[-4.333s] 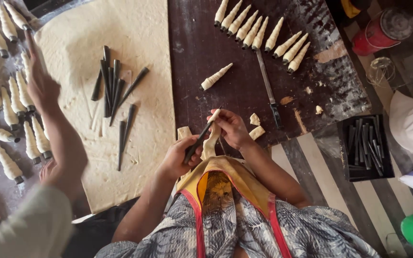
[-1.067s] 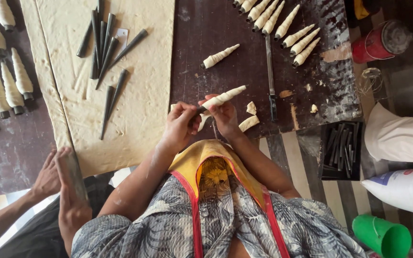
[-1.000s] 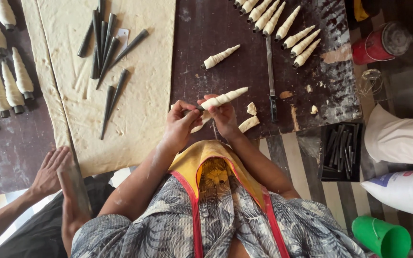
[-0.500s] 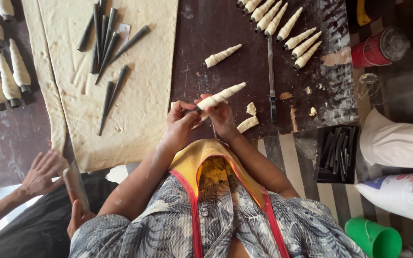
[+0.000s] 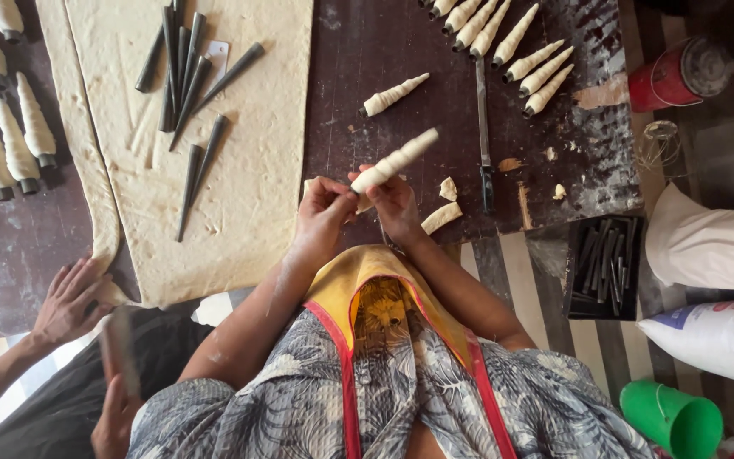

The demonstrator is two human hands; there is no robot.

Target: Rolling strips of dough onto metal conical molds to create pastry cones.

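Both hands met at frame centre on one dough-wrapped cone (image 5: 394,161): left hand (image 5: 323,214) pinched shut on its lower, wide end, right hand (image 5: 397,204) closed round the same end from the other side, grip tight, fingers curled. Cone tilted, narrow tip pointing to the upper right, held just above the dark desk (image 5: 384,51). Just right of the hands, two dough scraps (image 5: 443,204) on the desk, the longer one below the smaller. Above the held cone, a single finished cone (image 5: 393,93) lay alone. Right of it, a long knife (image 5: 482,127), upright in the frame. Upper right of centre, a row of finished cones (image 5: 503,42), fanned side by side. Left half of frame: a pale rolled dough sheet (image 5: 256,153), bare dark metal cone moulds (image 5: 184,76) scattered on it. Far left edge, more wrapped cones (image 5: 14,127) on a darker surface. Lower left, another person's hand (image 5: 70,297) resting at the sheet's corner. Right side: black tray of spare moulds (image 5: 602,268), red tin (image 5: 680,72), white sacks (image 5: 711,289), green cup (image 5: 673,418) at lower right.
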